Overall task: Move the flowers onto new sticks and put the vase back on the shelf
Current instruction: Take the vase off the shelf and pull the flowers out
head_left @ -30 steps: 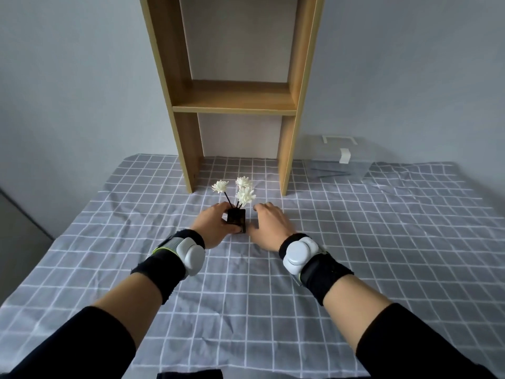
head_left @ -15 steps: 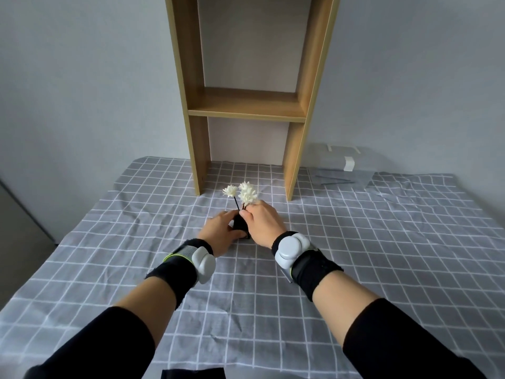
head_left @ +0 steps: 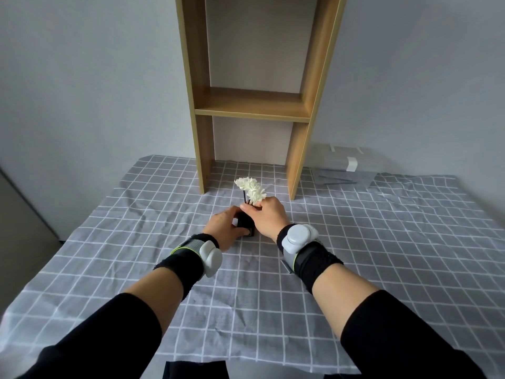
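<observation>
A small black vase (head_left: 245,225) is stood on the checked cloth (head_left: 355,255) that covers the table, just in front of the wooden shelf unit (head_left: 254,105) and between its two uprights. The vase is grasped low on its side by the left grip (head_left: 224,228), with the thumb laid across the front face. White flowers (head_left: 250,188) are carried on thin dark sticks (head_left: 243,197) that rise from the vase mouth. These sticks appear to be pinched just above the mouth by the right grip (head_left: 269,216), close under the lowest bloom.

The vase is judged to be light and easily tipped, so it is best steadied at the base while anything is drawn from it. The flower heads look soft and easily crushed or shed. The sticks look stiff but slender, and hold is better taken on the stick than on the petals. A straight upward pull is judged safest.

Much is hidden. The vase mouth and the lower ends of the sticks are covered by the right grip's fingers, and the count of sticks cannot be settled. How each bloom is fixed to its stick cannot be made out. A clear plastic box (head_left: 343,164) lies at the rear right, and thin dark lines (head_left: 334,181) are seen by it. They may be the new sticks, but this cannot be told.
</observation>
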Available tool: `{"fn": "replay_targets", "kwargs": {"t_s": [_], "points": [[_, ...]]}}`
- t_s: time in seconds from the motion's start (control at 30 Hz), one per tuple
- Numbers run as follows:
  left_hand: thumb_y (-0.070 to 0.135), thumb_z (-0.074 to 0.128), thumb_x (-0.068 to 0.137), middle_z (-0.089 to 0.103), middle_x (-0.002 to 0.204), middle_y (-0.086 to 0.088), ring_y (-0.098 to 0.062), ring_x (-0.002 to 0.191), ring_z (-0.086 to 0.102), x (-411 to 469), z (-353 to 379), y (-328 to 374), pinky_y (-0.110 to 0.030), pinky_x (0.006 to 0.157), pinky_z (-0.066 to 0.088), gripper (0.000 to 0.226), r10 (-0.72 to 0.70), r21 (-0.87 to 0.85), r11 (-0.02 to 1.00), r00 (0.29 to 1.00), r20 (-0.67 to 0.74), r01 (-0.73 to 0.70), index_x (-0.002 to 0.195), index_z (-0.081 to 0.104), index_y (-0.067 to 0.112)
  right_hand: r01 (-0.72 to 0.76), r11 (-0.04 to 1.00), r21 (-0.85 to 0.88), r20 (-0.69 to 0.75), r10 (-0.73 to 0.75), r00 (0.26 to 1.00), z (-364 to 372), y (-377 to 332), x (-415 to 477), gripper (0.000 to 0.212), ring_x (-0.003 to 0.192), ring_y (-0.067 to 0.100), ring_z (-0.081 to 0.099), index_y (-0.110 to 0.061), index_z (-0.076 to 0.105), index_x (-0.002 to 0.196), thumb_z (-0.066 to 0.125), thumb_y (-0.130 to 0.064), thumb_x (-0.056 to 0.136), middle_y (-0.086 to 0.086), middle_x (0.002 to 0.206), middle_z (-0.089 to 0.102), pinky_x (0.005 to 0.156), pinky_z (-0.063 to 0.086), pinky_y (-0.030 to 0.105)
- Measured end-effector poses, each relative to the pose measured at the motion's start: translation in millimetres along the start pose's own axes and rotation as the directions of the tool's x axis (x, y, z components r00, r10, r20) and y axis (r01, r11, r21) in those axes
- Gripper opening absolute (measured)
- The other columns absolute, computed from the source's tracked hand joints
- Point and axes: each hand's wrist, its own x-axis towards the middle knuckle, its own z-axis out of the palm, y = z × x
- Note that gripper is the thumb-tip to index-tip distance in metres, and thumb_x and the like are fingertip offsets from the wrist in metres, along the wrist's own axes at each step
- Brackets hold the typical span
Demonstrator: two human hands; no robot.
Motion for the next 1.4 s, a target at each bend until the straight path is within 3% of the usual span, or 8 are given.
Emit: {"fn": "replay_targets", "kwargs": {"t_s": [0.17, 0.3, 0.4, 0.93, 1.07, 1.2, 1.27, 1.4], "points": [[0.028, 0.076, 0.086, 0.068, 0.12, -0.002, -0.019, 0.092, 0.067, 0, -2, -1, -0.029, 0.078, 0.047, 0.053, -0.005, -0.033, 0.999, 1.0, 0.008, 0.005, 0.133, 0.053, 0.024, 0.061, 0.995, 0.074, -0.004, -0.061, 0.998, -17, -10, 3, 0.064, 0.043, 0.013, 0.027, -0.019, 0.033, 0.045, 0.071, -0.036, 0.093, -0.009, 0.04, 0.029, 0.054, 0.029, 0.03], [0.024, 0.076, 0.087, 0.068, 0.121, -0.005, -0.022, 0.091, 0.066, -3, -12, -7, -0.03, 0.08, 0.048, 0.052, 0.002, -0.043, 0.999, 1.0, -0.006, -0.002, 0.134, 0.054, 0.022, 0.072, 0.975, 0.208, -0.054, -0.062, 0.997, -31, -16, 2, 0.052, 0.062, 0.032, 0.059, 0.006, 0.068, 0.07, 0.071, -0.04, 0.093, 0.022, 0.069, 0.068, 0.063, 0.049, 0.035], [0.022, 0.075, 0.088, 0.068, 0.122, -0.004, -0.026, 0.101, 0.066, -8, -24, -16, -0.029, 0.083, 0.045, 0.049, 0.01, -0.02, 1.0, 0.999, -0.039, -0.011, 0.133, 0.056, 0.024, 0.07, 0.962, 0.265, -0.063, -0.055, 0.996, -37, -17, -1, 0.032, 0.079, 0.02, 0.074, -0.007, 0.08, 0.084, 0.071, -0.037, 0.094, 0.005, 0.083, 0.079, 0.076, 0.06, 0.036], [0.017, 0.073, 0.09, 0.064, 0.127, -0.014, -0.031, 0.104, 0.063, -37, -54, -61, -0.038, 0.09, 0.048, 0.05, -0.047, 0.051, 0.997, 0.996, -0.079, 0.051, 0.137, 0.054, 0.017, -0.186, 0.932, 0.309, 0.291, 0.094, 0.952, 5, 33, -47, 0.01, 0.062, 0.007, 0.065, -0.009, 0.07, 0.101, 0.07, -0.017, 0.096, 0.0, 0.078, 0.077, 0.058, 0.053, 0.02], [0.042, 0.071, 0.09, 0.048, 0.14, -0.009, -0.03, 0.123, 0.049, -41, -54, -58, -0.043, 0.102, 0.043, 0.056, -0.034, 0.111, 0.993, 0.988, -0.153, 0.051, 0.14, 0.05, 0.027, -0.221, 0.923, 0.315, 0.311, 0.119, 0.943, 8, 36, -51, 0.01, 0.066, 0.009, 0.067, -0.011, 0.07, 0.101, 0.07, -0.02, 0.096, -0.001, 0.079, 0.078, 0.061, 0.053, 0.023], [0.042, 0.058, 0.097, 0.062, 0.104, 0.0, -0.023, 0.096, 0.063, -46, -47, -27, -0.038, 0.083, 0.054, 0.027, 0.093, 0.076, 0.995, 0.906, -0.413, -0.067, 0.116, 0.063, 0.025, -0.252, 0.916, 0.312, 0.32, 0.148, 0.936, 9, 34, -53, 0.029, 0.069, 0.015, 0.065, 0.002, 0.067, 0.109, 0.071, -0.024, 0.095, 0.012, 0.093, 0.079, 0.061, 0.049, 0.025], [0.04, 0.05, 0.1, 0.07, 0.08, 0.004, -0.02, 0.073, 0.068, -46, -36, -9, -0.035, 0.069, 0.056, 0.023, 0.117, 0.071, 0.993, 0.933, -0.34, -0.098, 0.112, 0.061, 0.025, -0.278, 0.911, 0.305, 0.336, 0.169, 0.926, 9, 32, -53, 0.032, 0.062, 0.01, 0.064, 0.003, 0.066, 0.109, 0.073, -0.024, 0.094, 0.009, 0.087, 0.079, 0.052, 0.046, 0.02], [0.042, 0.043, 0.102, 0.077, 0.08, 0.005, -0.017, 0.074, 0.07, -47, -9, 5, -0.036, 0.082, 0.056, 0.038, 0.079, 0.021, 0.997, 0.979, -0.189, -0.076, 0.135, 0.053, 0.024, -0.309, 0.899, 0.312, 0.361, 0.188, 0.913, 8, 28, -56, 0.026, 0.052, 0.005, 0.064, 0.001, 0.069, 0.105, 0.075, -0.022, 0.093, 0.005, 0.078, 0.077, 0.043, 0.044, 0.016]]}}
